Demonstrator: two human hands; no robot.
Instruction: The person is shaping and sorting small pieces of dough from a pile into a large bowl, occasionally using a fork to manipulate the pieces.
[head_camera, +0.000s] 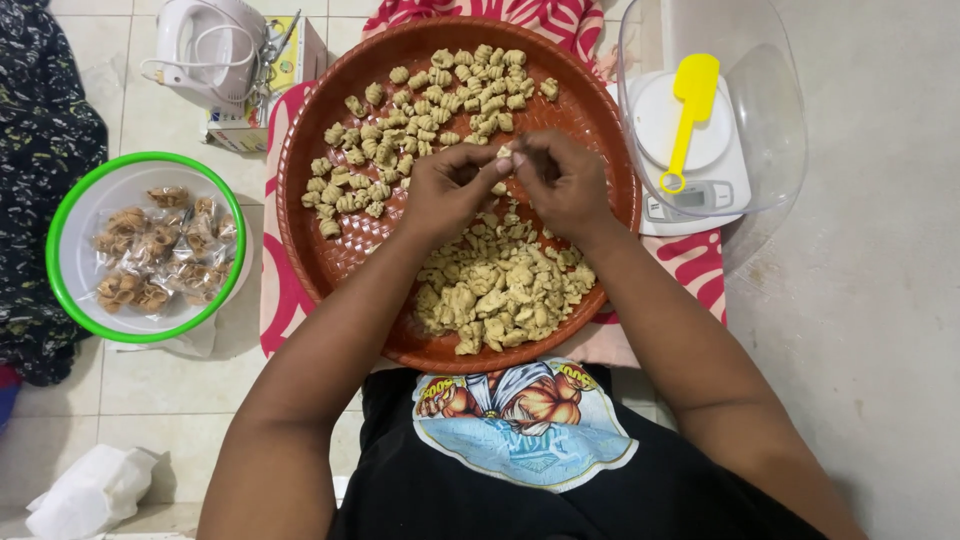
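Both hands, left hand (447, 187) and right hand (565, 183), pinch one small beige dough piece (503, 153) together above the round reddish-brown woven tray (310, 150).

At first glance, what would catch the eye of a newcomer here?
The round brown tray at the centre, covered with small pale dough pieces. Above it, the left hand and right hand pinch one piece together. At left sits a green-rimmed bowl of wrapped snacks.

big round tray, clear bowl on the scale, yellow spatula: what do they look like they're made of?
Round tray: probably moulded plastic, reddish-brown, with a woven-texture floor and a smooth rim.
Clear bowl: transparent, likely plastic; the scale shows through its thin wall.
Yellow spatula: one-piece, matte, uniform colour, so plastic or silicone; cannot tell which.
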